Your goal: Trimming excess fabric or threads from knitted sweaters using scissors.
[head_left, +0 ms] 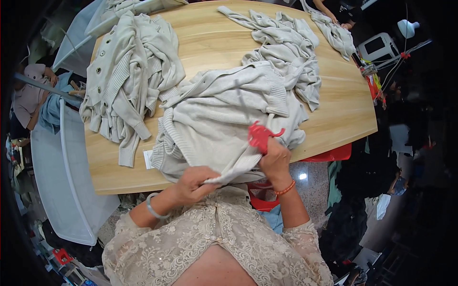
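Note:
A cream knit cardigan (pixel 214 114) lies spread at the near edge of the wooden table. My left hand (pixel 195 185) is closed on its near edge, pinching the knit band. Red-handled scissors (pixel 260 137) are in my right hand (pixel 275 162), pointing away over the cloth; a blurred grey streak beyond the handles looks like the blades. The same band runs taut up to my right hand, whose fingers are partly hidden, so whether they also grip it I cannot make out. Beside the cardigan's left side a white tag (pixel 148 159) shows.
More cream knit garments lie on the table (pixel 341 117): a buttoned one (pixel 129 76) at left and a heap (pixel 286 47) at far right. White bins (pixel 71 176) line the left side. Another person's arm (pixel 327 10) reaches in at far right. A red stool (pixel 329 154) stands below the table's right edge.

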A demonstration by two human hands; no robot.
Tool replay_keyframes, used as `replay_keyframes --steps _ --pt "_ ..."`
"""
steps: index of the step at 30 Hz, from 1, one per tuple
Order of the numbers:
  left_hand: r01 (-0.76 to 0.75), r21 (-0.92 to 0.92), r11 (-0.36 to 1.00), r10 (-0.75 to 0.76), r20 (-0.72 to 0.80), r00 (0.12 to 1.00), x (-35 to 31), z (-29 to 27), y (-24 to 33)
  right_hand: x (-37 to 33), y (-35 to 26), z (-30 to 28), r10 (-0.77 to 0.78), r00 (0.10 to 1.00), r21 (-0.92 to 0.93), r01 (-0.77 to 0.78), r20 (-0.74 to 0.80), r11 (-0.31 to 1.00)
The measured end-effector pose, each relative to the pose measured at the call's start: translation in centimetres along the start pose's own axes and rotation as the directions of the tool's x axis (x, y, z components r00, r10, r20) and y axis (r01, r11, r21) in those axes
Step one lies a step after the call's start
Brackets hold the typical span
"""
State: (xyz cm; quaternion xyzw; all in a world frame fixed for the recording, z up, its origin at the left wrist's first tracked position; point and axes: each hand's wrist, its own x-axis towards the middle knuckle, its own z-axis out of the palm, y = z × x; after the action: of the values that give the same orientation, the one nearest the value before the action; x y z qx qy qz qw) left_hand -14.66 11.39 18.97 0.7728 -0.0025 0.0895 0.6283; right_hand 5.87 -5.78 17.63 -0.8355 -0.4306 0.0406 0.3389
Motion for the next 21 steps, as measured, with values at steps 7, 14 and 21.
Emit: replay_keyframes --steps 7,14,21 --pt "0.200 -0.197 0.960 -0.185 0.092 0.978 -6.8 -5.1 2.5 -1.3 3.8 -4.0 0.173 0.974 -0.309 -0.211 -0.146 0.927" --pt "0.332 -0.440 0.834 -0.379 -0.019 0.925 -10.4 -6.8 2.7 -2.2 0.3 -8.4 0.248 0.962 0.128 -0.233 -0.114 0.964" --pt "0.347 -0.538 0.768 -0.572 -0.331 0.751 -12.6 -8.6 -0.9 -2.0 -0.4 -11.0 0.205 0.938 0.292 -0.286 0.279 0.912"
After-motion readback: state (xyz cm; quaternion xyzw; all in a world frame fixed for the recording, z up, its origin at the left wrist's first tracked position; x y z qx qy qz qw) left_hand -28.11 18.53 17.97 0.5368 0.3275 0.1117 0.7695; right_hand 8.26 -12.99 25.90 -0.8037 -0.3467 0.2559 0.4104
